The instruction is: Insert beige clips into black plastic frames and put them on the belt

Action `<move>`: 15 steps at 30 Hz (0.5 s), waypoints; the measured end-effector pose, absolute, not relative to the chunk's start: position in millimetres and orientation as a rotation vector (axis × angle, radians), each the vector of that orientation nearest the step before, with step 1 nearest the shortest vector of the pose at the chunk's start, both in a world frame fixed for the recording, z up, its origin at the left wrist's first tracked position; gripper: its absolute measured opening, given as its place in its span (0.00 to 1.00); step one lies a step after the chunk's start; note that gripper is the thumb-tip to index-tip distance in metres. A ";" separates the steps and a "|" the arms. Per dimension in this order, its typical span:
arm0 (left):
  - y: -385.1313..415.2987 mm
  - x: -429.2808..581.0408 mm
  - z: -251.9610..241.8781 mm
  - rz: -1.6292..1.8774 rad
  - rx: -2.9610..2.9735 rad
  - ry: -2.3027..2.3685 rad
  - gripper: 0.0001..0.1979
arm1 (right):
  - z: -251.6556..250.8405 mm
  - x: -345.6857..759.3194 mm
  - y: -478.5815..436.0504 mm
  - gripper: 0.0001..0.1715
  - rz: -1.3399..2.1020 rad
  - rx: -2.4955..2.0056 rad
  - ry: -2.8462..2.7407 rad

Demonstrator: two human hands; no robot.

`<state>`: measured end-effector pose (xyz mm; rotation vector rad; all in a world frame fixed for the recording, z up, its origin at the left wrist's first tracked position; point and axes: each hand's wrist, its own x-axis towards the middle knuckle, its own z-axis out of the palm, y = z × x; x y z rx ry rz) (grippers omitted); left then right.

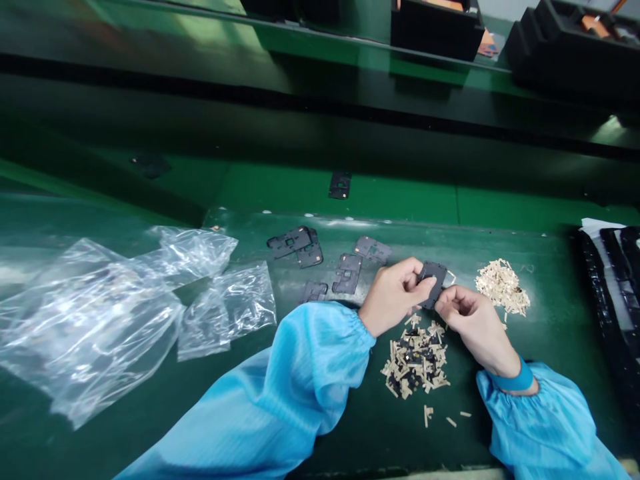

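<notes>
My left hand [397, 293] grips a flat black plastic part [433, 283] with cutouts, thumb on its face. Something pale juts from the part's upper right corner. My right hand [465, 317] is pinched at the part's lower right edge; whatever lies between its fingertips is hidden. Just below both hands is a pile of cream strips mixed with small black pieces [417, 360]. To the right of my right hand lies a second pile of small cream pieces [501, 285]. Several similar black plates, among them one [347, 273] left of my left hand, lie on the green bench.
Clear plastic bags [110, 320] cover the bench's left side. At the right edge stands a black plastic-wrapped stack [613, 287]. Black foam trays [435, 30] sit on the raised shelf behind. Another black plate [340, 185] lies beneath the shelf. A few loose strips [428, 415] lie near the front.
</notes>
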<state>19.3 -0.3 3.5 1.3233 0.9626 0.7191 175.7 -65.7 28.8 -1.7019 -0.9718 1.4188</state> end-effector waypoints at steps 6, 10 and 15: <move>0.4 19.3 3.0 0.680 1.267 0.956 0.13 | 26.6 178.1 -66.9 0.18 1.434 -1.682 -0.975; 2.2 16.9 0.1 0.721 1.422 0.965 0.12 | 26.4 181.4 -67.1 0.15 1.458 -1.657 -0.994; 4.2 14.1 -2.2 0.812 1.614 1.031 0.12 | 25.4 181.3 -67.9 0.13 1.432 -1.656 -0.999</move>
